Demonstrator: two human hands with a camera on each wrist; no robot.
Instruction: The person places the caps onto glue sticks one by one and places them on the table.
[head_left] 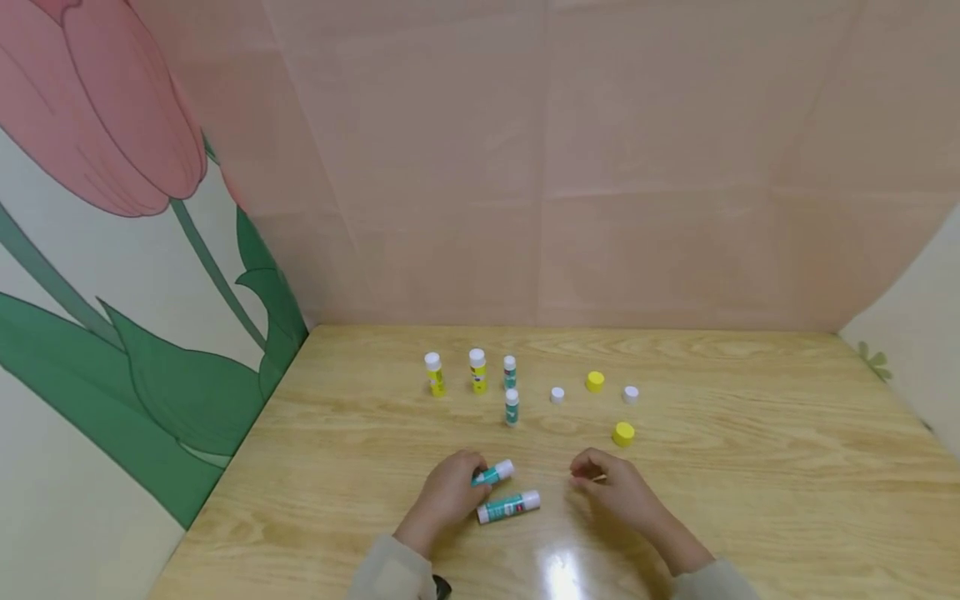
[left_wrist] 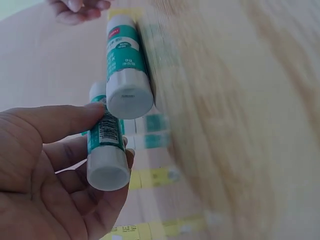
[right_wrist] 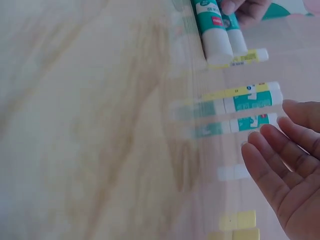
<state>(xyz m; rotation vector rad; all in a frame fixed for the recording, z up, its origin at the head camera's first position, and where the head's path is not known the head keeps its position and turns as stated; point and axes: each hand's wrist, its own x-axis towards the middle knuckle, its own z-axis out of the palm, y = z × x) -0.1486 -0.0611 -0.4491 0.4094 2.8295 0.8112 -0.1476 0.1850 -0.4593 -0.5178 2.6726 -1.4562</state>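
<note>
My left hand (head_left: 447, 490) pinches a teal-and-white glue stick (head_left: 491, 475) between thumb and fingers. In the left wrist view that glue stick (left_wrist: 107, 167) shows a barcode on its label and its flat white end. Just in front of it, a second teal glue stick (head_left: 508, 507) lies on its side on the table. My right hand (head_left: 618, 493) hovers to the right of both, its fingers loosely bent. Nothing is between thumb and fingertips in the right wrist view, where the hand (right_wrist: 295, 170) is partly cut off by the frame.
Farther back stand two yellow glue sticks (head_left: 478, 373) with white caps and two small teal glue sticks (head_left: 512, 410). To their right sit two white caps (head_left: 557, 396) and two yellow caps (head_left: 623, 434). A pink curtain (head_left: 540, 167) hangs behind the wooden table (head_left: 750, 467).
</note>
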